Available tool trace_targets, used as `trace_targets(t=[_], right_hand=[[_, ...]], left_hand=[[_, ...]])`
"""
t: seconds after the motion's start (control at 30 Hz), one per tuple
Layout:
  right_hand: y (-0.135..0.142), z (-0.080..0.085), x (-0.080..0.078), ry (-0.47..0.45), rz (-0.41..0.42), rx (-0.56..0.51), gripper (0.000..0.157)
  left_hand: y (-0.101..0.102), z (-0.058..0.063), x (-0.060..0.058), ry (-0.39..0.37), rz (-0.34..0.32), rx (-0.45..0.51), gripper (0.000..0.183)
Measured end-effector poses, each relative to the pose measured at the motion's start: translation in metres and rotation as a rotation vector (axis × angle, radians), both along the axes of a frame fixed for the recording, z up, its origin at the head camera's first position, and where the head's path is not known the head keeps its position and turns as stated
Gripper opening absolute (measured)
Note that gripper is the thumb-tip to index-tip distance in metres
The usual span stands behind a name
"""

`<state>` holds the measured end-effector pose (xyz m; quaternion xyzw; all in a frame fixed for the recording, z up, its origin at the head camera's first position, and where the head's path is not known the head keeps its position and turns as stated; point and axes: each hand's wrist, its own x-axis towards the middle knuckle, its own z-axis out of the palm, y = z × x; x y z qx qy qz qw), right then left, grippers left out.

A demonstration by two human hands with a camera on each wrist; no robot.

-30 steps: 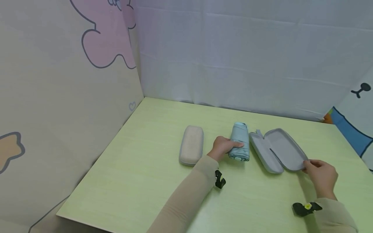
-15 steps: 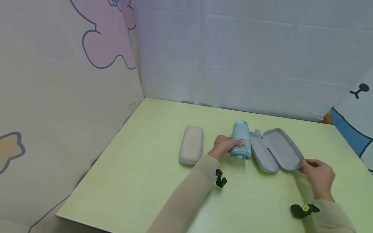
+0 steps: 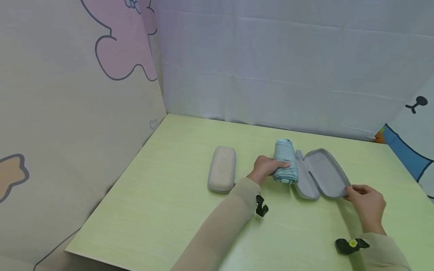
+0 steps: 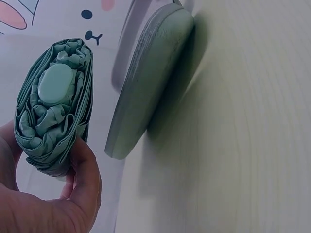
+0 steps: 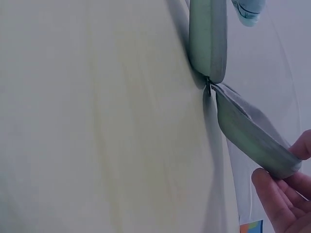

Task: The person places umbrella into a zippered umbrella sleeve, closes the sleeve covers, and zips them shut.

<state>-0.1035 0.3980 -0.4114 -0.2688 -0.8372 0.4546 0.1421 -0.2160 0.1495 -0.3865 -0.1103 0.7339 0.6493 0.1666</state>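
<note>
In the head view my left hand point(image 3: 266, 167) grips a light blue folded umbrella point(image 3: 285, 160), held just above the table with its thumb across the fabric. The left wrist view shows the bundle's end, gathered pleats around an oval cap point(image 4: 56, 83). Partly behind the umbrella lies an unzipped grey case point(image 3: 327, 171), its two halves spread apart with the hollow insides up. My right hand point(image 3: 367, 205) pinches the near right corner of one half. That half point(image 5: 252, 136) tilts up off the table in the right wrist view.
A closed beige case point(image 3: 222, 168) lies on the table left of my left hand. The pale green table point(image 3: 152, 210) meets a white cloth point(image 3: 271, 67) at the back and a printed panel point(image 3: 68, 113) at the left.
My left hand has carried the umbrella right and slightly up, so it now covers part of the open case. My right hand and the case have shifted a little left.
</note>
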Motion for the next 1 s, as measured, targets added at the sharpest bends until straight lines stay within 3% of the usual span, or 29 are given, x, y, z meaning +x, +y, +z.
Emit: trace_targets(t=[0.23, 0.57, 1.0], right_hand=[[-0.003, -0.003, 0.001, -0.007, -0.002, -0.008, 0.045], [-0.010, 0.000, 0.000, 0.049, -0.002, -0.018, 0.039], [-0.017, 0.005, 0.001, 0.048, 0.017, -0.015, 0.040]], left_hand=[[0.013, 0.000, 0.000, 0.003, -0.007, -0.029, 0.047], [0.022, 0.001, 0.000, 0.012, 0.006, -0.082, 0.048], [0.029, 0.002, 0.006, 0.053, -0.029, -0.165, 0.043]])
